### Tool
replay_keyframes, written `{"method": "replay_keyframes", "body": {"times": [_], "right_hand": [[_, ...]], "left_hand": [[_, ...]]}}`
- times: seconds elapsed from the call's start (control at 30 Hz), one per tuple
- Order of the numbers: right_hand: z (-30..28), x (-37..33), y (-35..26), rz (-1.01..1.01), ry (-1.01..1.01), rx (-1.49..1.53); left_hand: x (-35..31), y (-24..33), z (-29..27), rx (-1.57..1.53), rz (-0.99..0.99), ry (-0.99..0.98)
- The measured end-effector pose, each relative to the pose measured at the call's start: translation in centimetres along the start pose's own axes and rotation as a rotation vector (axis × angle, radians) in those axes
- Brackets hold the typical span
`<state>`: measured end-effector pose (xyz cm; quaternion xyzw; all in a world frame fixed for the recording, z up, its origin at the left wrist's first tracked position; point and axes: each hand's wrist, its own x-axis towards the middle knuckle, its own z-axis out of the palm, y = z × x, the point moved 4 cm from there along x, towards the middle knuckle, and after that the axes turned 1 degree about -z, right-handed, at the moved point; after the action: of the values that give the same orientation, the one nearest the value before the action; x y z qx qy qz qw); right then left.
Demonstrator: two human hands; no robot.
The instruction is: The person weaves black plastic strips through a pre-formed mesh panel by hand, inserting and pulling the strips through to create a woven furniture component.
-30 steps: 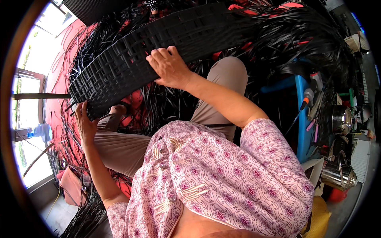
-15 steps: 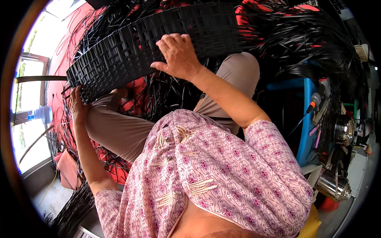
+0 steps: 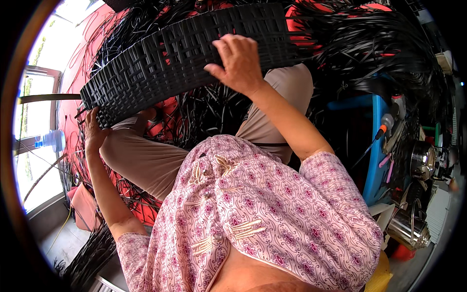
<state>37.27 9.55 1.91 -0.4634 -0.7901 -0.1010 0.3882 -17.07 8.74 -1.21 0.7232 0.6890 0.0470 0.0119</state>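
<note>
A long black panel [image 3: 146,70], woven from flat strips, stretches across my lap and shins, curving from the left up to the far right. At its near left corner, my left hand [image 3: 95,131] grips the edge, with some fingertips hidden by the weave. Over the right half lies my right hand [image 3: 238,63], its thumb apart from its slightly bent fingers. Whether those fingertips press on the weave or hover just above it I cannot tell. Loose strip ends [image 3: 360,44] fan out from the panel's right end in a thick bundle.
Black strips lie tangled over a red floor covering [image 3: 151,214]. To the right stand a blue tub [image 3: 374,170], a screwdriver with an orange and grey handle [image 3: 384,125] and shiny metal pots [image 3: 408,228]. A pink bag [image 3: 85,209] rests at the left, near a glass door [image 3: 41,126].
My right hand has slid to the right along the panel, and its fingers have lifted and spread a little. The left hand stays at the corner; my knees and the panel shifted slightly left.
</note>
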Motion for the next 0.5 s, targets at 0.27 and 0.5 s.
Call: {"method": "replay_keyframes", "body": {"times": [0.27,0.5], "right_hand": [[-1.7,-2.8,3.9,0.025,-0.012,-0.162],[-2.9,-3.6,6.2,0.061,0.077,-0.299]], "left_hand": [[0.1,-2.0,-0.4,-0.239,0.028,-0.095],[0.1,0.1,-1.1,-0.188,-0.021,-0.086]]}}
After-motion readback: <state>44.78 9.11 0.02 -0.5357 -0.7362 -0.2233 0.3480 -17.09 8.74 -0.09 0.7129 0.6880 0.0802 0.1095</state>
